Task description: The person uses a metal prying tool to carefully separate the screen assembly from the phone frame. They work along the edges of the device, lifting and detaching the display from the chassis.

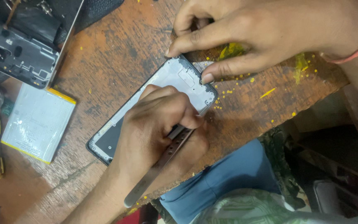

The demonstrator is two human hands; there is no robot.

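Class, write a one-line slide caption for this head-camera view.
One hand works tweezers on an opened phone frame while the other hand steadies its end.
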